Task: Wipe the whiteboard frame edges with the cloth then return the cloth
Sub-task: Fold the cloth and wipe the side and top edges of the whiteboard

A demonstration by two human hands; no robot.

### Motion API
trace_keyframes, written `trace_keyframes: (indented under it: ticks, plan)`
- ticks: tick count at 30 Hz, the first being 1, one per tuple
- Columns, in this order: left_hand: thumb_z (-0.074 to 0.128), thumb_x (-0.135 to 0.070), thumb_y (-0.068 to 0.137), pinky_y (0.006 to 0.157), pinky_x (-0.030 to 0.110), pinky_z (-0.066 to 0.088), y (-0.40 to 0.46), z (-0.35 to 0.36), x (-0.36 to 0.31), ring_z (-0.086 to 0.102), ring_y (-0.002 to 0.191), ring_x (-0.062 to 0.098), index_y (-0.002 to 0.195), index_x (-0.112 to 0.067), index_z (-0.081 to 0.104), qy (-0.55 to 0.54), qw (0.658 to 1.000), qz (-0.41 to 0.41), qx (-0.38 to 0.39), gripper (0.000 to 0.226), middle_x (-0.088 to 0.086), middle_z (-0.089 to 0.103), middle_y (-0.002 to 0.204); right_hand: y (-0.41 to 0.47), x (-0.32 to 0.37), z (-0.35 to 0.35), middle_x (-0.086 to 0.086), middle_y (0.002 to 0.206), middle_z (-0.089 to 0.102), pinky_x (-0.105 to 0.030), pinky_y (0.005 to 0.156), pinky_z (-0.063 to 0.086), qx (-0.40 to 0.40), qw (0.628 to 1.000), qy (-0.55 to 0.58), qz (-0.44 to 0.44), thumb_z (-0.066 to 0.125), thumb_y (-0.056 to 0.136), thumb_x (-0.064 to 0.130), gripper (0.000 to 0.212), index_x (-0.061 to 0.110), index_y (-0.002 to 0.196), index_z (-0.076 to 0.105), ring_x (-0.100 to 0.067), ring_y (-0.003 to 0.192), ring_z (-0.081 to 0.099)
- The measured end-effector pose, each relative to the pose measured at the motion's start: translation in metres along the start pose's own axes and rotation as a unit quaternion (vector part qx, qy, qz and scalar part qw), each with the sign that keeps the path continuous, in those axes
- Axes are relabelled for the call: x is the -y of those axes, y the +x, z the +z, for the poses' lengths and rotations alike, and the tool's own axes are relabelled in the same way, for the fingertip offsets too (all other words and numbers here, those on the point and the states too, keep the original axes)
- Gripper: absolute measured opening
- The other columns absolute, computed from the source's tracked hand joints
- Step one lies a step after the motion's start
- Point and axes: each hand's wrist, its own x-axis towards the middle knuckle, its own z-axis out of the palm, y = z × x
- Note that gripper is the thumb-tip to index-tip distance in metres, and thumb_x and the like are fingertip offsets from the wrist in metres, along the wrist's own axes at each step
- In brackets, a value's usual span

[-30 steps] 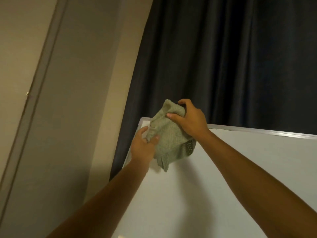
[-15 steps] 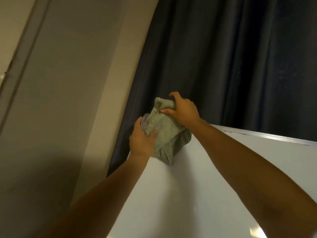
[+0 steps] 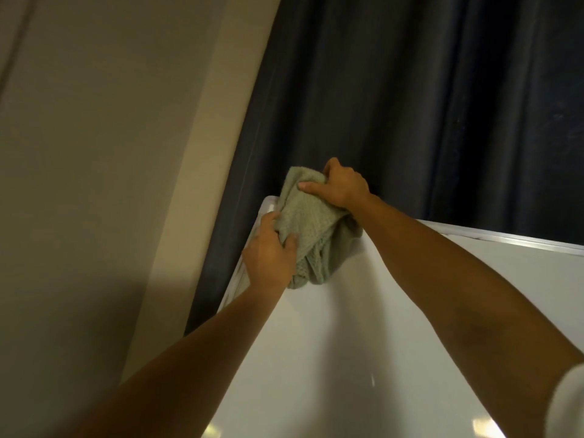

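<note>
A pale green cloth [image 3: 311,227] is bunched over the top left corner of the whiteboard [image 3: 363,336]. My left hand [image 3: 268,254] grips the cloth's lower part beside the left frame edge. My right hand [image 3: 339,183] holds the cloth's upper part, pressed on the top frame edge [image 3: 505,240]. The silver frame shows at the corner and runs off to the right. The corner itself is partly hidden under the cloth.
A dark blue curtain [image 3: 410,105] hangs right behind the whiteboard. A beige wall [image 3: 110,153] fills the left side. Bright light reflections sit low on the board surface.
Both hands kept hold of the cloth and shifted it slightly up and left onto the board's top left corner. The view tilted upward.
</note>
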Motion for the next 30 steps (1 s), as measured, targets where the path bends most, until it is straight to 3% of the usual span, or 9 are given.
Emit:
trace_keyframes:
  ticks: [3, 8, 12, 15, 18, 20, 22, 26, 30]
  plan:
    - [0.059, -0.036, 0.105, 0.115, 0.054, 0.041, -0.006, 0.003, 0.006, 0.061, 0.129, 0.033, 0.152, -0.016, 0.045, 0.053, 0.999, 0.009, 0.009, 0.053, 0.012, 0.062, 0.141, 0.001, -0.009, 0.010, -0.015, 0.140, 0.052, -0.043, 0.090, 0.050, 0.093, 0.992, 0.038, 0.079, 0.057, 0.069, 0.087, 0.109, 0.012, 0.146, 0.039, -0.034, 0.119, 0.057]
    - [0.065, -0.031, 0.103, 0.104, 0.048, 0.051, -0.011, 0.001, 0.018, 0.067, 0.116, 0.032, 0.146, -0.015, 0.050, 0.028, 1.000, 0.000, 0.004, 0.048, 0.013, 0.071, 0.124, -0.006, 0.005, 0.019, -0.005, 0.103, 0.060, -0.035, 0.064, 0.039, -0.069, 0.993, -0.063, -0.069, 0.063, 0.084, 0.061, 0.050, 0.020, 0.106, 0.045, -0.028, 0.086, 0.061]
    - [0.068, -0.026, 0.101, 0.083, 0.032, 0.049, -0.010, 0.000, 0.017, 0.068, 0.099, 0.023, 0.142, -0.016, 0.053, -0.008, 1.000, 0.000, 0.008, 0.044, 0.010, 0.073, 0.107, -0.010, 0.010, 0.024, -0.012, 0.112, 0.063, -0.042, 0.077, 0.050, 0.029, 0.996, -0.078, -0.011, 0.045, 0.098, 0.055, 0.046, 0.016, 0.122, 0.054, -0.034, 0.098, 0.062]
    - [0.071, -0.025, 0.100, 0.075, 0.028, 0.056, -0.006, 0.003, 0.011, 0.065, 0.084, 0.014, 0.141, -0.018, 0.051, -0.040, 0.999, 0.012, -0.006, 0.046, 0.002, 0.069, 0.095, -0.004, 0.011, 0.017, -0.013, 0.106, 0.065, -0.041, 0.076, 0.050, -0.015, 0.997, -0.058, -0.057, 0.046, 0.102, 0.046, 0.035, 0.016, 0.118, 0.055, -0.034, 0.095, 0.063]
    - [0.069, -0.022, 0.101, 0.068, 0.009, 0.048, 0.003, 0.007, 0.002, 0.067, 0.098, 0.017, 0.146, -0.021, 0.046, -0.060, 0.997, 0.054, -0.013, 0.051, 0.003, 0.066, 0.112, 0.015, 0.010, 0.002, -0.011, 0.102, 0.066, -0.046, 0.079, 0.054, -0.086, 0.993, 0.014, -0.074, 0.054, 0.098, 0.045, 0.031, 0.020, 0.116, 0.053, -0.032, 0.090, 0.063]
    - [0.067, -0.019, 0.101, 0.080, 0.025, 0.061, 0.009, 0.010, 0.000, 0.069, 0.105, 0.025, 0.143, -0.019, 0.051, -0.052, 0.997, 0.055, 0.001, 0.044, 0.010, 0.067, 0.121, 0.023, 0.009, -0.002, -0.007, 0.099, 0.065, -0.045, 0.077, 0.054, -0.106, 0.990, 0.047, -0.078, 0.062, 0.093, 0.046, 0.033, 0.022, 0.112, 0.050, -0.027, 0.086, 0.062]
    - [0.068, -0.020, 0.101, 0.087, 0.040, 0.060, 0.011, 0.013, 0.006, 0.070, 0.100, 0.028, 0.128, -0.016, 0.060, -0.032, 0.999, 0.030, 0.005, 0.028, 0.013, 0.070, 0.111, 0.024, 0.005, 0.010, -0.005, 0.101, 0.062, -0.043, 0.075, 0.052, -0.080, 0.994, -0.004, -0.075, 0.067, 0.089, 0.047, 0.036, 0.021, 0.108, 0.050, -0.025, 0.086, 0.060]
    - [0.073, -0.027, 0.099, 0.072, 0.027, 0.047, 0.004, 0.017, 0.023, 0.061, 0.080, 0.019, 0.114, -0.015, 0.063, -0.006, 1.000, 0.015, 0.001, 0.022, 0.004, 0.065, 0.089, 0.021, -0.007, 0.036, -0.012, 0.116, 0.067, -0.036, 0.078, 0.046, 0.030, 0.998, -0.055, -0.007, 0.050, 0.094, 0.063, 0.050, 0.018, 0.108, 0.069, -0.031, 0.101, 0.062]
    - [0.070, -0.035, 0.099, 0.096, 0.040, 0.054, 0.000, 0.023, 0.030, 0.068, 0.103, 0.028, 0.125, -0.016, 0.061, 0.015, 0.999, 0.038, -0.003, 0.033, 0.012, 0.072, 0.109, 0.012, -0.003, 0.032, -0.002, 0.142, 0.056, -0.035, 0.091, 0.038, 0.191, 0.981, 0.018, -0.011, 0.042, 0.070, 0.094, 0.088, 0.035, 0.133, 0.060, -0.026, 0.126, 0.053]
